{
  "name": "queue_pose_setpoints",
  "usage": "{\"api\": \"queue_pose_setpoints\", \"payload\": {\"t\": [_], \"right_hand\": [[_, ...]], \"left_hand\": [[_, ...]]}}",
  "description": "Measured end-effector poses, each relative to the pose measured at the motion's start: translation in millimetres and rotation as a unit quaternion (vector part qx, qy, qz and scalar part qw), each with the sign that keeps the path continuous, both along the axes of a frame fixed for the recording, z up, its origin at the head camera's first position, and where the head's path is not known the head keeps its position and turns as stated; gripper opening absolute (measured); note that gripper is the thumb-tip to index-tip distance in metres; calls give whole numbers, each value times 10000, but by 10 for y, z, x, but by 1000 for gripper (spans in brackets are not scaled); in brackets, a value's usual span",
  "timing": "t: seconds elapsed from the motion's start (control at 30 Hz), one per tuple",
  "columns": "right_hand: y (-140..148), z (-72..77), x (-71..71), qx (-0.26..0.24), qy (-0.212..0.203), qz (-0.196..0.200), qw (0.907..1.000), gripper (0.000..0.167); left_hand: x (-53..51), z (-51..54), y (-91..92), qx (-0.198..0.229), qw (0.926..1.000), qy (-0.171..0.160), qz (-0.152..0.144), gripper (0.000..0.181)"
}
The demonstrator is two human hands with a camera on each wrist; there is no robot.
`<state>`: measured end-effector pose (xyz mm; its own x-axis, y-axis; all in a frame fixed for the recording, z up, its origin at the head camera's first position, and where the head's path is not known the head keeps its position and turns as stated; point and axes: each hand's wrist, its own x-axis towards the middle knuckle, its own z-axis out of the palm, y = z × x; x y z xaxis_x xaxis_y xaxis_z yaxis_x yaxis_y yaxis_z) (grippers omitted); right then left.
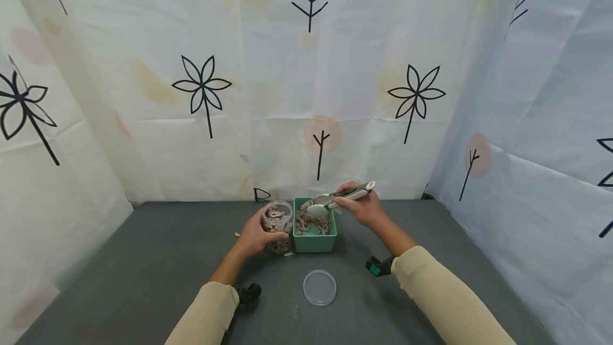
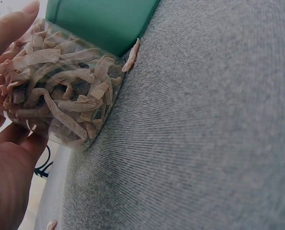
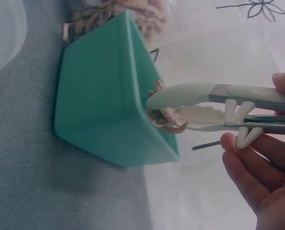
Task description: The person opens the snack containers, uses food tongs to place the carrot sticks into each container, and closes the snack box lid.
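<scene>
My left hand grips a clear plastic jar full of pale brownish dried strips. The jar stands upright on the table, just left of a green bin. More strips lie inside the bin. In my right hand is a pair of tongs with pale scalloped heads. Those heads are over the bin's opening, and the right wrist view shows a few strips at their tips. How firmly the tips hold them I cannot tell.
A round translucent lid lies on the grey table in front of the bin. Stray strip pieces lie on the table by the jar. Printed white curtains stand behind and at both sides.
</scene>
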<state>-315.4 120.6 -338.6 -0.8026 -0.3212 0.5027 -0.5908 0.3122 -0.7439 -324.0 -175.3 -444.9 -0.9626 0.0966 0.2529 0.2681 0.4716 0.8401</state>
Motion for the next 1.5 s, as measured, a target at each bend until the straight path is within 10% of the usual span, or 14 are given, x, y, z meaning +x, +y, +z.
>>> {"api": "queue_pose_setpoints", "payload": {"t": [0.77,1.27,1.5], "right_hand": [[-309,433,176,-766,371,1041,9909,20],[-503,310,215,-931,-55,1240,9879,20],[-525,115,18,-783,-162,1126,9904,20]], "left_hand": [[-8,-36,-25,17,10000,26,-14,83],[-19,-25,-16,29,10000,59,-38,88],[-23,-21,-16,93,9999,58,-34,88]]}}
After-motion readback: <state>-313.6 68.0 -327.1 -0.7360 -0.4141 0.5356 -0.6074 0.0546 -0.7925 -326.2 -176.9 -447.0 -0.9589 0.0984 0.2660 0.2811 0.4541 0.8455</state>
